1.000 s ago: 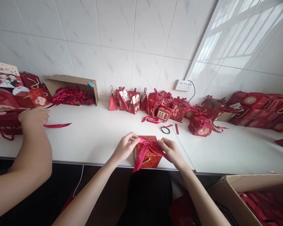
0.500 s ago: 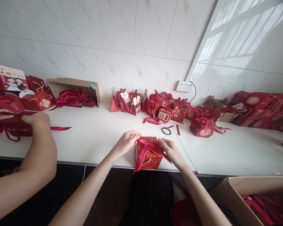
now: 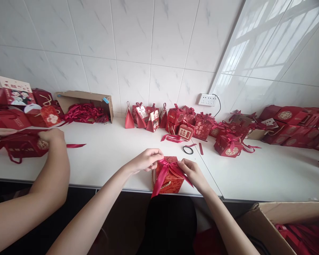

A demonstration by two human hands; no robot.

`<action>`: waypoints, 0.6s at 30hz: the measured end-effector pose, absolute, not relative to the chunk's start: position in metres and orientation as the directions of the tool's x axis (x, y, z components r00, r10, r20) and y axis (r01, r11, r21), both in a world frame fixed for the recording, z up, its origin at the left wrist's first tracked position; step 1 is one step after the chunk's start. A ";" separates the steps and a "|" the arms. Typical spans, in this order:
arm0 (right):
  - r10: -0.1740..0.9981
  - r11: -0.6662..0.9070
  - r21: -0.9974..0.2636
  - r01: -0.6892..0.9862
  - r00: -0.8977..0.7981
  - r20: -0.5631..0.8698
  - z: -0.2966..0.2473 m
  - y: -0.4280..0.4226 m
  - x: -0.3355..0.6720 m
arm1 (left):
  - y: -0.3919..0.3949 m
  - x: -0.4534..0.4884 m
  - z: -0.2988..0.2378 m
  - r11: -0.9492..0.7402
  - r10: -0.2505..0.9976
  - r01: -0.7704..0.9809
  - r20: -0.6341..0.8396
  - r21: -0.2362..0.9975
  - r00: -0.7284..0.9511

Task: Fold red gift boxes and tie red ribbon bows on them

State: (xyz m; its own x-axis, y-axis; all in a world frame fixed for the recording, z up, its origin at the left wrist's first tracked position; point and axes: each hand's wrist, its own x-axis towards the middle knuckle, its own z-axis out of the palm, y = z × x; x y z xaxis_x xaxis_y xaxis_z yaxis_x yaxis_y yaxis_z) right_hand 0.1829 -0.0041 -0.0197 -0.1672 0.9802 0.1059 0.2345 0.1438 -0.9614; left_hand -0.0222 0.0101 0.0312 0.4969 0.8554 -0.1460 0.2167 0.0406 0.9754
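Over the last second the left hand (image 3: 148, 161) has shifted inward on the pink-red bow (image 3: 170, 165), closer to its middle; the right hand (image 3: 190, 169) keeps to the other side. Both are nearly closed — thumb and fingertips appear to pinch a loop each. The red patterned box (image 3: 174, 185) sits under the bow, at the front edge of the surface (image 3: 108, 156). The bow looks tied — so the work now seems one of adjusting its loops.

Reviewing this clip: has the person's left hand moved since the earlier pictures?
Yes, slightly: judged against the wall socket, the left hand has shifted rightward, toward the middle of the ribbon bow.
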 end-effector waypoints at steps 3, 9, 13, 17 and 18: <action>0.981 0.141 -0.963 0.228 -0.163 0.105 -0.020 -0.004 0.183 | 0.013 -0.022 0.029 0.060 0.852 0.181 -0.144 0.982 0.503; 0.981 0.127 -0.968 0.214 -0.170 0.091 -0.020 -0.005 0.183 | 0.017 -0.020 0.026 0.127 0.841 0.135 -0.179 0.983 0.511; 0.979 0.134 -0.970 0.202 -0.177 0.098 -0.022 -0.004 0.183 | 0.019 -0.018 0.024 0.152 0.827 0.100 -0.182 0.983 0.531; 0.979 0.131 -0.973 0.189 -0.182 0.096 -0.024 -0.003 0.183 | 0.021 -0.018 0.022 0.169 0.828 0.057 -0.173 0.984 0.533; 0.979 0.126 -0.975 0.183 -0.183 0.092 -0.025 -0.003 0.183 | 0.021 -0.018 0.021 0.171 0.825 0.042 -0.167 0.984 0.540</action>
State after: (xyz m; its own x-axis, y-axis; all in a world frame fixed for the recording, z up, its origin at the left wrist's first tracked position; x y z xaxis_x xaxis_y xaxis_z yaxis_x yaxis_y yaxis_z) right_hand 0.1832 -0.0030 -0.0247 -0.1829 0.9788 0.0920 0.1826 0.1258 -0.9751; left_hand -0.0177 0.0214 0.0212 0.5402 0.8249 -0.1665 0.0418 0.1713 0.9843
